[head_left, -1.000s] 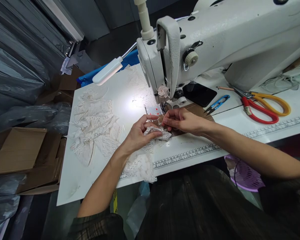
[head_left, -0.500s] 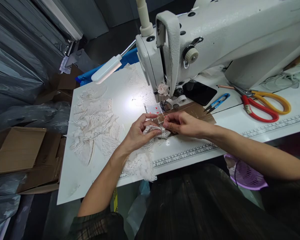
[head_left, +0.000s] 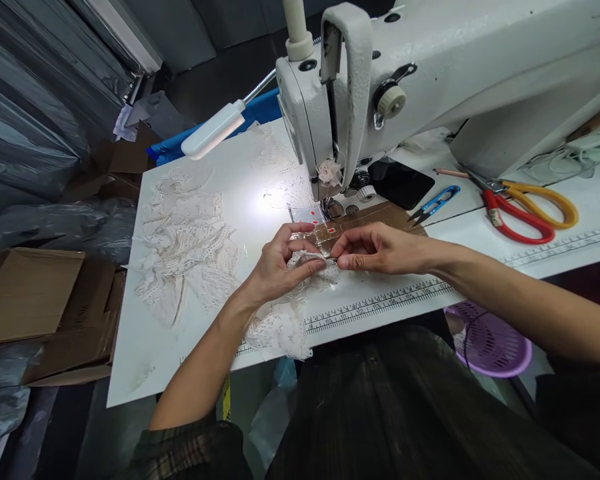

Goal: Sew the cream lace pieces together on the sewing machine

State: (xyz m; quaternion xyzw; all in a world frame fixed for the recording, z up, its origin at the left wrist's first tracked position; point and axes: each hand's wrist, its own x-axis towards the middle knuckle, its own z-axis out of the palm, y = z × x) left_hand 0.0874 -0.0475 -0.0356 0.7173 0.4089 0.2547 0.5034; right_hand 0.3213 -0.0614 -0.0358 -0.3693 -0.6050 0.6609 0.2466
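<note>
White lace [head_left: 279, 330], pinched by left hand [head_left: 275, 267] and right hand [head_left: 380, 252], sits short of the presser foot [head_left: 325, 209]; lace pile [head_left: 185, 247] lies untouched!

Scissors [head_left: 492, 201] are laid at the right of the frame, with blue snips [head_left: 434, 205] and a black phone [head_left: 401, 185] to their left. A purple basket [head_left: 503, 347] is seen at lower right; cardboard boxes [head_left: 35, 293] are heaped at the left edge.

Lace cloth [head_left: 280, 327] (matt), glossy tabletop [head_left: 155, 343].
</note>
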